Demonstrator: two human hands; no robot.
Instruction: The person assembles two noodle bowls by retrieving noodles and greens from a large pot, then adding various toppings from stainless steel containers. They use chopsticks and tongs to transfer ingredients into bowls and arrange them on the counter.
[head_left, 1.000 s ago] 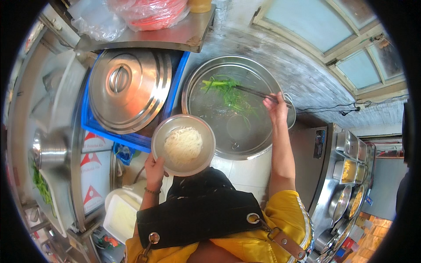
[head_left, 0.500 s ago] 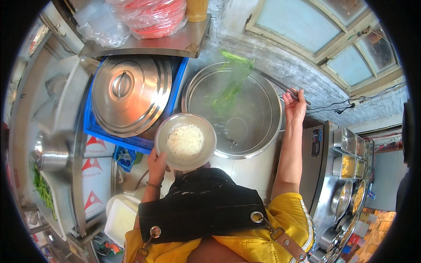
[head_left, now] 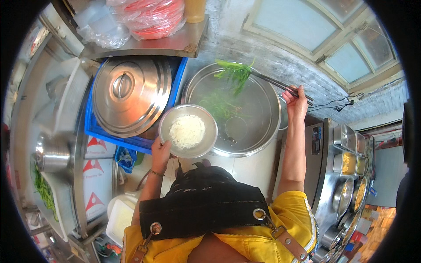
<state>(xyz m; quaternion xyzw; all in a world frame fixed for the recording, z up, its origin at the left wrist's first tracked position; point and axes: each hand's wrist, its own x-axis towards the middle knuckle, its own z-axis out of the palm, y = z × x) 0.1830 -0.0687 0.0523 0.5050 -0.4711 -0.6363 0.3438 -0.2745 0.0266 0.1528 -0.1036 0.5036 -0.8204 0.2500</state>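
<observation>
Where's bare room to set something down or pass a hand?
The steel shelf has a bare strip along its front edge, before the plastic bags. A hand could probably pass above the floor tiles between pot and apron. The right-hand counter is crowded with metal containers.

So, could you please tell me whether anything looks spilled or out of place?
Nothing looks spilled: the left hand holds the bowl with its noodles inside, and the greens hang from the chopsticks in the right hand, over the pot. Only the wall behind looks odd, patchy grey and white, perhaps just worn.
</observation>
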